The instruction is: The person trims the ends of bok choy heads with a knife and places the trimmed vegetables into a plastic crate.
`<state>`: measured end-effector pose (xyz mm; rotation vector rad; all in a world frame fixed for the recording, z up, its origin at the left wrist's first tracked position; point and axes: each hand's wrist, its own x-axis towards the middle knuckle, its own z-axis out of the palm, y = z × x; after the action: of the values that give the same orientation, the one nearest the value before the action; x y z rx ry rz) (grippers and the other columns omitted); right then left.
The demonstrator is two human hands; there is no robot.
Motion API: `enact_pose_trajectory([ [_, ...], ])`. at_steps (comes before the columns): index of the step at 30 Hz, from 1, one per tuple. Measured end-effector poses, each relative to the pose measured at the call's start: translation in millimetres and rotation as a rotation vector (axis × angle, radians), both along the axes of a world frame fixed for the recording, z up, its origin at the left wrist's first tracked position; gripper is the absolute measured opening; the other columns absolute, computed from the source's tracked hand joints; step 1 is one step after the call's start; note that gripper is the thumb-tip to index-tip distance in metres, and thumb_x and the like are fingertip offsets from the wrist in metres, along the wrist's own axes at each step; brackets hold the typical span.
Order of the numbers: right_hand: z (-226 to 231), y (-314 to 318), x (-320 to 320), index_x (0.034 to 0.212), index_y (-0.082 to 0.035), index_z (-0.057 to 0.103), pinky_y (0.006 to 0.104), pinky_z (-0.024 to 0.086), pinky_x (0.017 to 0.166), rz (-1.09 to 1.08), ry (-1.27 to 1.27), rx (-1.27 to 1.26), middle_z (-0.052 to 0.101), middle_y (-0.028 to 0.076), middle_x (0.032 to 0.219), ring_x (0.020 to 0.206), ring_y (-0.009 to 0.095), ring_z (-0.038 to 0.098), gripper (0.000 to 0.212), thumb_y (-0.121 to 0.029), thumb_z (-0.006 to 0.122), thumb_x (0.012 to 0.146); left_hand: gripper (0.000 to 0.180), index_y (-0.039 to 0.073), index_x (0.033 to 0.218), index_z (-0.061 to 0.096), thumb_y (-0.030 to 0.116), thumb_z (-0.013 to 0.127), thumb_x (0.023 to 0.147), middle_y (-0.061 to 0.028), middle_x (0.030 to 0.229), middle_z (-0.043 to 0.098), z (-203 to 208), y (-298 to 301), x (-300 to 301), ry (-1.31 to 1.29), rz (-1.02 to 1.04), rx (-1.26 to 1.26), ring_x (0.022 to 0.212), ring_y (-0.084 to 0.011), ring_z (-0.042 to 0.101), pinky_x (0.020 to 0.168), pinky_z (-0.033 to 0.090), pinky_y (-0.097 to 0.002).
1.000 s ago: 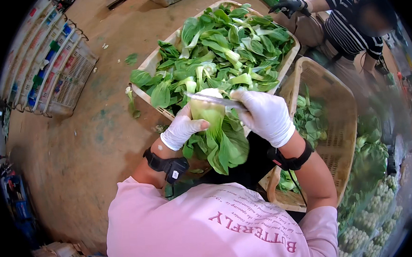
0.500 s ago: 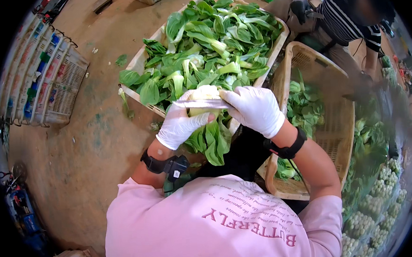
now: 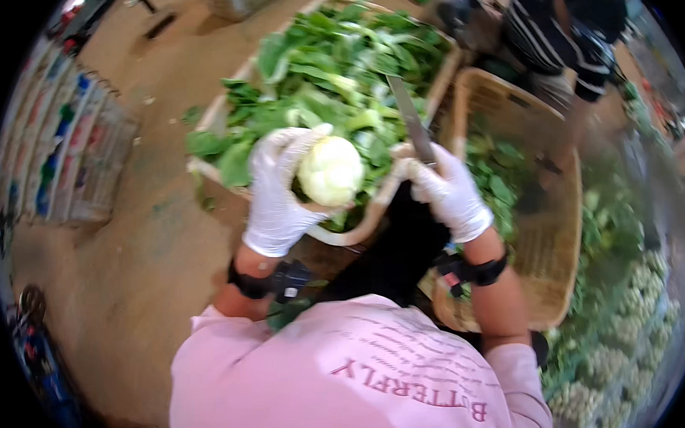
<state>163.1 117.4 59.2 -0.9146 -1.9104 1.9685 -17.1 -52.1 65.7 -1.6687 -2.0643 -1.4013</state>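
My left hand, in a white glove, is closed round a head of bok choy, whose pale, rounded base faces up; its leaves are mostly hidden. In my gloved right hand is a knife, its long blade pointing up and away, apart from the vegetable. Both hands are over the near end of a pale plastic crate heaped with loose green bok choy. Motion blurs the picture somewhat.
A second, yellowish crate with some greens stands to the right. Beyond it a co-worker in a striped top sits close by. Bagged pale-stemmed vegetables lie at far right. Stacked crates stand on the left.
The knife has come away from the bok choy base and swung upright to the right in my right hand. My left hand has turned the base upward. My hands have moved apart.
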Motion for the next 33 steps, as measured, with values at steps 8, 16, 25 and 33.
enact_pose_trajectory([
  [8, -4, -59, 37, 0.134, -0.002, 0.041, 0.0247, 0.052, 0.072, -0.254, 0.433, -0.104, 0.059, 0.01, 0.116, 0.091, 0.017, 0.064, 0.069, -0.021, 0.074, 0.077, 0.082, 0.025, 0.132, 0.049, 0.041, 0.077, 0.057, -0.0024, 0.115, 0.051, 14, 23, 60, 0.401, -0.074, -0.258, 0.116, -0.0256, 0.045, 0.107, 0.017, -0.0492],
  [16, -27, -24, 100, 0.135, -0.005, 0.042, 0.0175, 0.044, 0.052, -0.583, 0.511, -0.301, 0.06, 0.007, 0.116, 0.085, 0.013, 0.063, 0.057, -0.038, 0.054, 0.091, 0.055, 0.006, 0.127, 0.054, 0.009, 0.072, 0.076, -0.0087, 0.106, 0.064, -8, 6, 26, -0.314, -0.079, -0.1, 0.088, -0.0138, 0.059, 0.083, 0.047, -0.0273],
  [25, -37, -25, 163, 0.143, -0.003, 0.028, 0.0333, 0.047, 0.079, -0.439, 0.604, -0.002, 0.049, 0.013, 0.131, 0.106, 0.021, 0.056, 0.094, -0.029, 0.078, 0.068, 0.068, 0.006, 0.141, 0.036, -0.002, 0.066, 0.08, -0.0093, 0.114, 0.062, -8, 44, 98, -0.891, -0.539, -0.013, 0.096, -0.0141, 0.061, 0.087, 0.047, -0.0263],
  [33, -55, -29, 211, 0.145, -0.007, 0.025, 0.019, 0.05, 0.058, -0.65, 0.604, -0.138, 0.051, 0.009, 0.126, 0.098, 0.016, 0.059, 0.092, -0.038, 0.073, 0.072, 0.064, 0.002, 0.138, 0.039, 0.003, 0.068, 0.081, -0.0113, 0.095, 0.068, -7, 74, 145, -1.09, -0.687, 0.008, 0.086, -0.0126, 0.064, 0.079, 0.049, -0.0248],
])
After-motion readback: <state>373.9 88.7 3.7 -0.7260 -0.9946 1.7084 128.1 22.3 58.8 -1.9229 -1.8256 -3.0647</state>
